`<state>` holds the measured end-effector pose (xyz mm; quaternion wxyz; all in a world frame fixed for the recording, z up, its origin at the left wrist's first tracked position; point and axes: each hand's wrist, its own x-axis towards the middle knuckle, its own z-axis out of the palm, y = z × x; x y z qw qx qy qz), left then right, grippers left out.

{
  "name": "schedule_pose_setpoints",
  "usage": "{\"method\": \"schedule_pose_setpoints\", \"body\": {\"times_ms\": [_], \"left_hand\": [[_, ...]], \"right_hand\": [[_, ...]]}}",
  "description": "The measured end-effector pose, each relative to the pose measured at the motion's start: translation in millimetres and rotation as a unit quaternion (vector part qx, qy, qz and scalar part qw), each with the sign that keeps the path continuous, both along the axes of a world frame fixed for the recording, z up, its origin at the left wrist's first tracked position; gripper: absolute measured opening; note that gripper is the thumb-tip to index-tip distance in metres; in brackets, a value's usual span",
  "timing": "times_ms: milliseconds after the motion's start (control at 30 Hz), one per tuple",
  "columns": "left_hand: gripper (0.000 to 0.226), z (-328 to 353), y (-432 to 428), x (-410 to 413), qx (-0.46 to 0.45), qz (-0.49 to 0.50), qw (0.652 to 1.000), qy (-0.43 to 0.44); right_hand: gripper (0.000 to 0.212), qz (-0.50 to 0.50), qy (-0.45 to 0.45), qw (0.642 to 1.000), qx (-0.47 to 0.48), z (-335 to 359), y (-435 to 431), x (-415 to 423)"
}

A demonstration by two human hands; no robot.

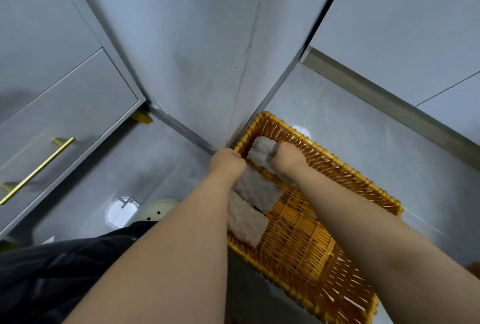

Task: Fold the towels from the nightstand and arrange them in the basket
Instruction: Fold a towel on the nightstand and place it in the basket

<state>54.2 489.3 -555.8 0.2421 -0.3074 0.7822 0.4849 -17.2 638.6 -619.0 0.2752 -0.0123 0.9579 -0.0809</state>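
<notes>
A yellow wicker basket stands on the grey floor against a wall corner. Three folded grey-beige towels lie in a row along its left side: a near towel, a middle towel and a far towel at the basket's far end. My left hand rests at the basket's left rim, fingers curled onto the middle towel's far edge. Inside the basket, my right hand grips the far towel from the right. Both forearms reach down from the bottom of the frame.
A white nightstand with a gold bar handle stands at the left. White cabinet fronts and a metal skirting strip run along the right. A round white object lies on the floor by my dark trousers.
</notes>
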Motion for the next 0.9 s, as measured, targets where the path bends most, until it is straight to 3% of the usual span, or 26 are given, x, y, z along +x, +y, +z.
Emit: {"method": "schedule_pose_setpoints", "body": {"times_ms": [167, 267, 367, 467, 533, 700, 900], "left_hand": [[0.025, 1.5, -2.0, 1.6, -0.002, -0.024, 1.0, -0.004], [0.024, -0.5, -3.6, 1.2, 0.008, -0.021, 1.0, -0.004], [0.019, -1.1, -4.4, 0.8, 0.015, -0.017, 1.0, -0.009], [0.02, -0.8, -3.5, 1.2, 0.006, -0.013, 1.0, -0.009], [0.023, -1.2, -2.8, 1.7, 0.004, -0.009, 1.0, -0.006], [0.027, -0.4, -3.3, 1.5, 0.006, -0.011, 1.0, -0.002], [0.026, -0.5, -8.7, 4.0, 0.023, -0.004, 1.0, -0.009]], "right_hand": [[0.028, -0.005, -0.091, 0.996, -0.012, -21.3, -6.5, -12.9], [0.026, 0.004, -0.076, 0.997, -0.015, -33.6, -4.8, -9.3], [0.02, 0.098, 0.067, 0.992, 0.043, -40.2, 4.7, 3.6], [0.041, 0.263, 0.226, 0.937, 0.032, -49.9, 22.9, 18.9], [0.052, 0.33, 0.26, 0.908, 0.006, -53.8, 27.6, 25.5], [0.063, 0.325, 0.031, 0.943, 0.073, -61.1, 20.5, 34.2], [0.068, 0.303, 0.007, 0.949, 0.091, -54.6, 12.5, 35.5]]}}
